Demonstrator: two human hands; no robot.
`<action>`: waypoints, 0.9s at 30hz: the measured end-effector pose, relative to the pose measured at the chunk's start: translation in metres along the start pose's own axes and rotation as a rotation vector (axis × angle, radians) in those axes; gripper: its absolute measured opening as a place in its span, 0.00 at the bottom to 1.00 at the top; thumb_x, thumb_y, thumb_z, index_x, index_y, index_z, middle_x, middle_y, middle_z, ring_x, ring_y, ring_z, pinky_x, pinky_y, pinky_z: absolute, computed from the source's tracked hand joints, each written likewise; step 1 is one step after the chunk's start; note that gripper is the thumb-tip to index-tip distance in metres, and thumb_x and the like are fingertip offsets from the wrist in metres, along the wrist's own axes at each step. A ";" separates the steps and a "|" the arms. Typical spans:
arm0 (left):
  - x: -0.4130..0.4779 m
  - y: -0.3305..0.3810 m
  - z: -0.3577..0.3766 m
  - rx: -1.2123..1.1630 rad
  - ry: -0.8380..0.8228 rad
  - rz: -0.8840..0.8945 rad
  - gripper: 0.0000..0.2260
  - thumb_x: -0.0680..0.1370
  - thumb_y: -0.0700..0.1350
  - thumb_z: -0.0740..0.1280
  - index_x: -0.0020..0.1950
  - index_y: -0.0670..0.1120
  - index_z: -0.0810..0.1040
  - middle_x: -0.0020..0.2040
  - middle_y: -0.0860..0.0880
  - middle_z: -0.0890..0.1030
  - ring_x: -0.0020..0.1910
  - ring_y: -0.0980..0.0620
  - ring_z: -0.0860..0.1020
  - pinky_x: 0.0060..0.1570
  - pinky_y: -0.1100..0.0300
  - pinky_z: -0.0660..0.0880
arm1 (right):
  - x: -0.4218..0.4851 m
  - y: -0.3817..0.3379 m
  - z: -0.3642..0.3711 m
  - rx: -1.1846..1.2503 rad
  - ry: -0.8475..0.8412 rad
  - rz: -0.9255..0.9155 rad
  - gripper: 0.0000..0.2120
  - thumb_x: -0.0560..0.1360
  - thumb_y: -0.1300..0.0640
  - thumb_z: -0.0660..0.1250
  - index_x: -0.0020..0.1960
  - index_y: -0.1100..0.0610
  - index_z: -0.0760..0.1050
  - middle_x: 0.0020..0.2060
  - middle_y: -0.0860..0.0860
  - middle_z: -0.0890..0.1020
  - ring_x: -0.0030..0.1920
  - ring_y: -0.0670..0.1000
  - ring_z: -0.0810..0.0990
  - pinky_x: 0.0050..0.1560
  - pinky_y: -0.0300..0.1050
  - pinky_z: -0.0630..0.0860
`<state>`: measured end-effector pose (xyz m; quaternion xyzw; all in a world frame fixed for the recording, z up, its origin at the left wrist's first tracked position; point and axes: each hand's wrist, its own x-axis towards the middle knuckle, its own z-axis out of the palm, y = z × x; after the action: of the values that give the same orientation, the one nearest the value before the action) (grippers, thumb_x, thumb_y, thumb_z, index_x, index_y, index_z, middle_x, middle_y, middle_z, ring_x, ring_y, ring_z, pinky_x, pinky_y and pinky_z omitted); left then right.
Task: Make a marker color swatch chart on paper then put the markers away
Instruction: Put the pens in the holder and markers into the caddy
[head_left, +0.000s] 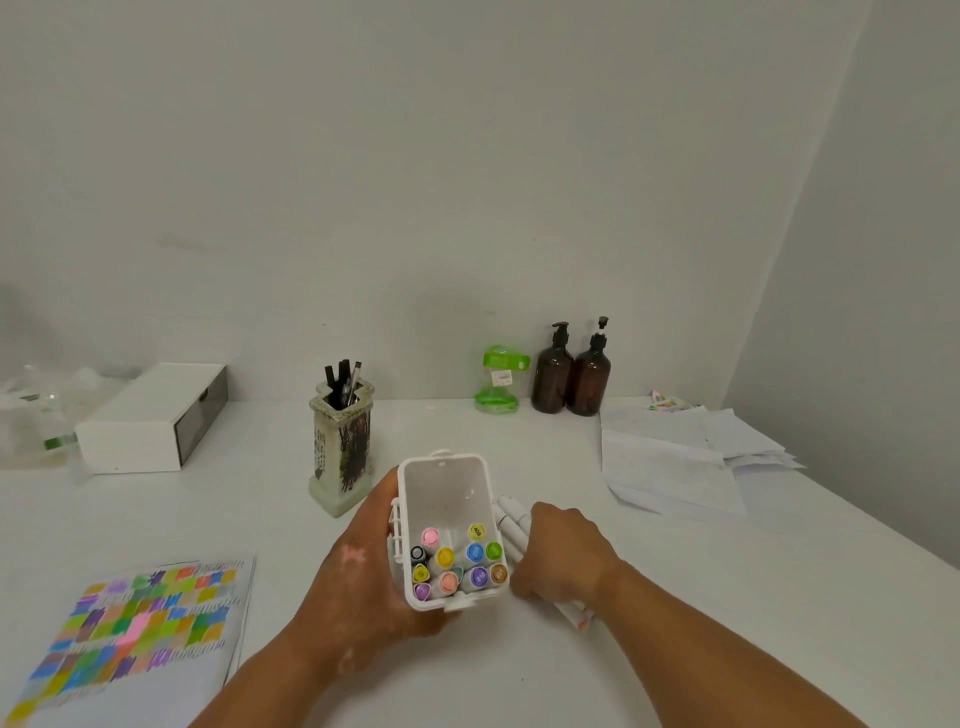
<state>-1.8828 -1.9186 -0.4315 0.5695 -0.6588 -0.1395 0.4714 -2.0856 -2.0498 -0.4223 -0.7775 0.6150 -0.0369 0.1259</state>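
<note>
1. Swatch chart (140, 629): a sheet filled with coloured blocks, lying flat on the tabletop (701, 597) at near left.
2. White box (145, 421) and pen holder (343, 447): both stand farther back, left of centre.
3. Left hand (363, 587): wrapped round the left side of the marker case (447, 493), whose opening faces the camera. Capped markers (457, 564) fill its near end.
4. Right hand (563, 558): a fist closed round a bundle of white markers (511, 527), just beside the case's right wall. Their count is unclear.
5. Pump bottles (553, 376) and loose papers (675, 457): far right.
</note>
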 end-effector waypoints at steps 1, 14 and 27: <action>-0.001 -0.004 0.001 -0.052 -0.001 0.001 0.54 0.49 0.77 0.73 0.70 0.71 0.52 0.63 0.74 0.69 0.63 0.68 0.72 0.59 0.79 0.65 | -0.002 0.004 -0.002 0.065 0.008 0.002 0.21 0.59 0.47 0.73 0.46 0.49 0.68 0.42 0.46 0.76 0.38 0.45 0.74 0.31 0.41 0.67; -0.001 -0.002 -0.004 -0.039 0.012 -0.013 0.49 0.54 0.66 0.80 0.70 0.70 0.58 0.61 0.83 0.65 0.60 0.81 0.67 0.50 0.86 0.63 | -0.072 -0.087 -0.102 1.346 0.428 -0.605 0.17 0.59 0.62 0.74 0.42 0.43 0.80 0.35 0.52 0.82 0.36 0.57 0.83 0.37 0.53 0.83; 0.004 -0.021 0.014 0.077 0.079 -0.033 0.49 0.56 0.82 0.65 0.74 0.71 0.53 0.64 0.83 0.60 0.62 0.84 0.59 0.41 0.92 0.49 | -0.068 -0.106 -0.066 1.089 0.347 -0.678 0.22 0.62 0.47 0.77 0.51 0.30 0.76 0.45 0.40 0.85 0.47 0.42 0.85 0.39 0.32 0.80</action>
<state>-1.8808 -1.9335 -0.4521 0.6033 -0.6349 -0.0992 0.4724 -2.0155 -1.9719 -0.3259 -0.7359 0.2414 -0.5046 0.3815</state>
